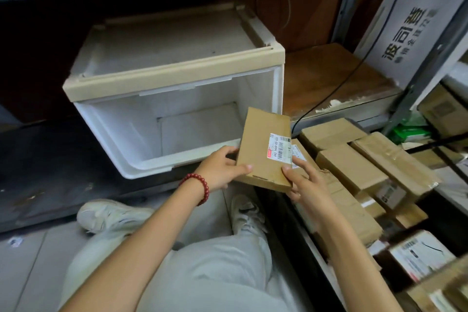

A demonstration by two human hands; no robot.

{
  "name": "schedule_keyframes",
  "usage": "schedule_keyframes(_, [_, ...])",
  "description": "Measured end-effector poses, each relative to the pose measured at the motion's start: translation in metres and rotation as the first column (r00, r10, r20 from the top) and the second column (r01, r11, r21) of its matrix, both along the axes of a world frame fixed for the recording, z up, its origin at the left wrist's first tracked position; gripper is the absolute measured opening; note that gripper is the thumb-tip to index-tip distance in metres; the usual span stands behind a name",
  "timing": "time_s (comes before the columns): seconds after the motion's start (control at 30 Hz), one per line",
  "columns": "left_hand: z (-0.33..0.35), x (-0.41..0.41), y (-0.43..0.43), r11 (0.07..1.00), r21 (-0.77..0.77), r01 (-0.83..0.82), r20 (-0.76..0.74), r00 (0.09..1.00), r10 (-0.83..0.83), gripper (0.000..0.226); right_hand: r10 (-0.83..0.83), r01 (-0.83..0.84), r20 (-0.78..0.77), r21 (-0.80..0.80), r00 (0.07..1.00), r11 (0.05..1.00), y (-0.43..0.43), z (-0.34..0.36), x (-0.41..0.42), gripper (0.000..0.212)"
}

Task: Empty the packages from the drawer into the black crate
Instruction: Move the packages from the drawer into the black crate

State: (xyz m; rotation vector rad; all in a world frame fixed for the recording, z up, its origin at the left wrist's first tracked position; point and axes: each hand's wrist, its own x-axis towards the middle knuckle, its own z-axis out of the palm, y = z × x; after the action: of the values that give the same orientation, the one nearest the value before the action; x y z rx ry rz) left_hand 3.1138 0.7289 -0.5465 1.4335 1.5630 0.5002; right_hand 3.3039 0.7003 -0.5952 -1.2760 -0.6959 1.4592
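Observation:
A flat brown cardboard package (260, 144) with a white barcode label is held by both hands just right of the drawer's front corner. My left hand (220, 170) grips its left edge, my right hand (304, 180) its lower right corner. The white pulled-out drawer (126, 134) of a beige plastic cabinet shows a bare bottom with nothing inside. To the right, the black crate (283, 210) shows its dark rim and holds several brown packages (352, 164); the held package hangs partly over its near left edge.
The beige cabinet top (172, 76) stands above the drawer. A large white printed carton (415, 28) leans at the back right beside a metal shelf post (428, 66). A black cable (329, 94) runs across a wooden board. My legs and white shoes (114, 215) lie below.

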Motion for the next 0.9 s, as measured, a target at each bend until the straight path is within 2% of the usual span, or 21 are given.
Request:
schedule_keyframes(0.13, [0.000,0.002,0.002,0.999,-0.001,-0.042,0.030,0.999,0.042,0.055,0.032,-0.031,-0.004,0.118,0.999,0.993,-0.003,0.009,0.002,0.037])
schedule_keyframes(0.27, [-0.006,0.003,0.004,0.998,-0.036,-0.048,-0.019,0.999,0.047,0.052,0.065,-0.071,0.047,0.158,0.997,0.985,-0.003,0.011,-0.002,0.042])
schedule_keyframes(0.5, [-0.007,0.003,0.005,0.998,-0.014,-0.065,0.029,0.997,0.066,0.042,0.121,-0.169,0.226,0.207,0.967,0.964,-0.005,0.009,-0.012,0.053])
schedule_keyframes(0.57, [-0.008,0.002,0.005,0.997,-0.018,-0.077,0.013,0.997,0.077,0.051,0.136,-0.194,0.249,0.226,0.959,0.955,-0.004,0.008,-0.013,0.056])
schedule_keyframes(0.63, [-0.011,-0.001,0.006,0.994,-0.002,-0.113,-0.004,0.994,0.113,0.077,0.139,-0.204,0.266,0.234,0.954,0.951,-0.003,0.007,-0.013,0.055])
schedule_keyframes(0.67, [-0.012,-0.003,0.007,0.992,0.009,-0.127,-0.009,0.992,0.128,0.082,0.134,-0.198,0.268,0.231,0.954,0.953,-0.003,0.005,-0.012,0.053])
schedule_keyframes(0.9, [-0.011,-0.006,0.010,0.994,0.055,-0.093,-0.007,0.996,0.093,0.046,0.015,-0.033,0.181,0.097,0.983,0.995,-0.002,-0.018,-0.005,0.045])
